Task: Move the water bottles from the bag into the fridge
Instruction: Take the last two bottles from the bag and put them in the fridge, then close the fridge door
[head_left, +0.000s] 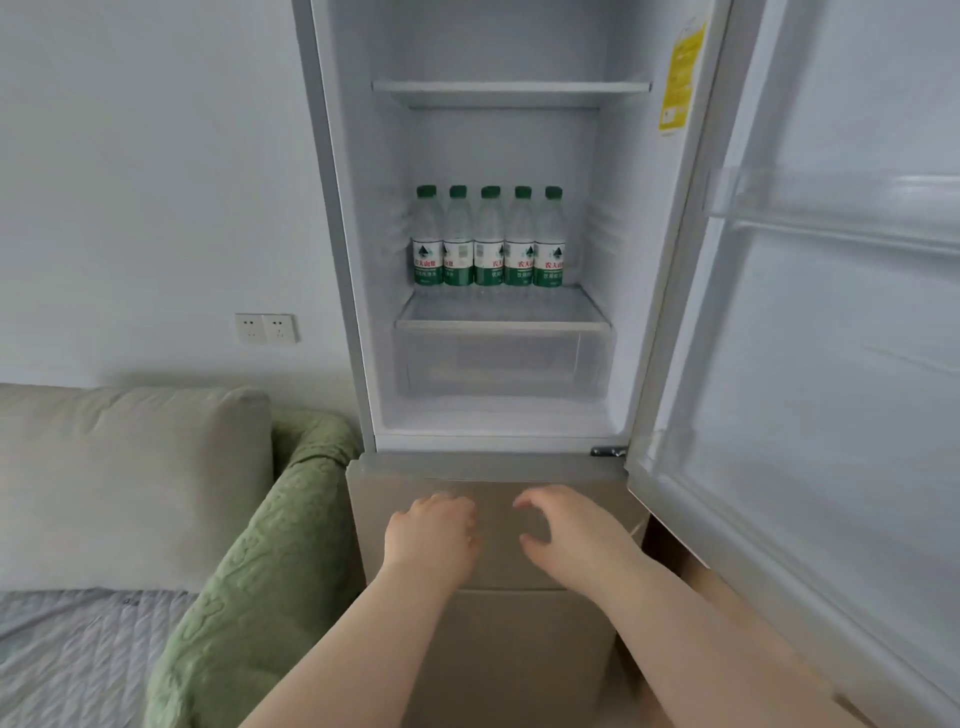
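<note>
Several clear water bottles (488, 239) with green caps and green-and-white labels stand upright in a row at the back of the fridge's lower glass shelf (501, 319). The fridge (358, 260) is open, its door (831, 312) swung out to the right. My left hand (431, 532) and my right hand (566, 525) hover side by side below the open compartment, in front of the closed beige lower door (493, 623). Both hold nothing; the left's fingers curl downward, the right's are spread and bent. No bag is in view.
A clear crisper drawer (501, 366) sits under the bottle shelf, and a bare upper shelf (511, 88) above. To the left stands a sofa with a beige cushion (130, 483) and a green cover (280, 545). Wall sockets (266, 327) sit left of the fridge.
</note>
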